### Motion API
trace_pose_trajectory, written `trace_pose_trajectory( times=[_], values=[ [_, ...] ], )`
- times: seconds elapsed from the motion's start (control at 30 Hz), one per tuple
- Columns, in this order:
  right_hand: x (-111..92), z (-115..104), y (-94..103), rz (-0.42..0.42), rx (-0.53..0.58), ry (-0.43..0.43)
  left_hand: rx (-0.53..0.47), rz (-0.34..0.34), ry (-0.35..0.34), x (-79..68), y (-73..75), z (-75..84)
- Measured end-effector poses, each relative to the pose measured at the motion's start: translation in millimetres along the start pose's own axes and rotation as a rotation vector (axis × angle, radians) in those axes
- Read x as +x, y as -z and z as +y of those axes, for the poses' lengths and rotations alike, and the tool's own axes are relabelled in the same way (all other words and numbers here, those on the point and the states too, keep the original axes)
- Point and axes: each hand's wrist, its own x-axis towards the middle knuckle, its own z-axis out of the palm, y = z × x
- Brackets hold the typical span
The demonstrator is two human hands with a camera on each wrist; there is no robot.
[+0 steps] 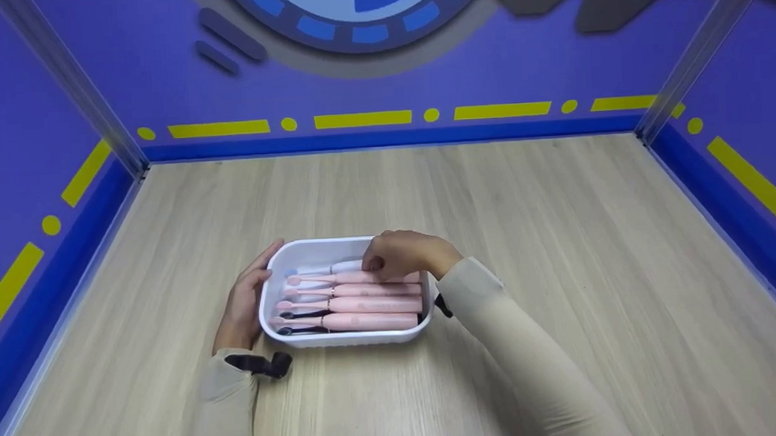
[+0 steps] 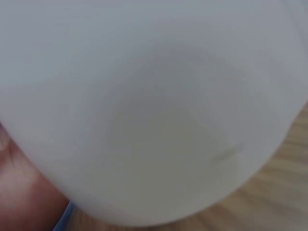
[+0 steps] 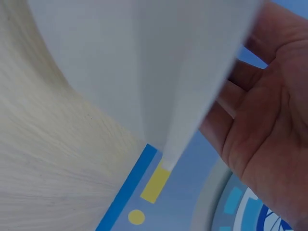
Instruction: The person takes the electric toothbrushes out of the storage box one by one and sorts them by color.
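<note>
A white plastic storage box (image 1: 347, 339) stands on the table with several electric toothbrushes lying side by side in it. Pink toothbrushes (image 1: 373, 304) fill the front and middle; black brush heads (image 1: 288, 330) show beneath them. Toward the back lies a white toothbrush (image 1: 345, 267). My left hand (image 1: 240, 309) grips the box's left side, thumb at the rim and fingers along the outside. Reaching in over the back right rim, my right hand (image 1: 408, 253) has its thumb and forefinger curled on the white toothbrush's handle, whose far end it hides. Both wrist views mostly show the box's outer wall (image 2: 159, 110).
The wood-grain table (image 1: 560, 269) surrounds the box. Blue-purple panels with yellow markings (image 1: 363, 119) enclose it at the back and both sides, and metal corner posts (image 1: 701, 47) rise at the far corners. Dark wrist cameras (image 1: 263, 364) sit at the cuffs.
</note>
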Motion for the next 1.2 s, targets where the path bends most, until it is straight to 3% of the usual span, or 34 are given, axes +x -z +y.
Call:
trace_pose_trajectory(
  times=[0.53,1.07,1.2],
  values=[
    [-6.6,8.7,6.8,0.003,0.147,0.022,-0.021,-0.022,-0.022,0.9,0.4,0.1],
    [-6.3,5.0,5.5,-0.006,0.102,-0.021,0.002,-0.006,-0.015,0.4,0.5,-0.2],
    [-6.8,4.7,4.1,0.013,0.086,0.001,0.006,-0.012,-0.004,0.0,0.7,-0.2]
  ],
)
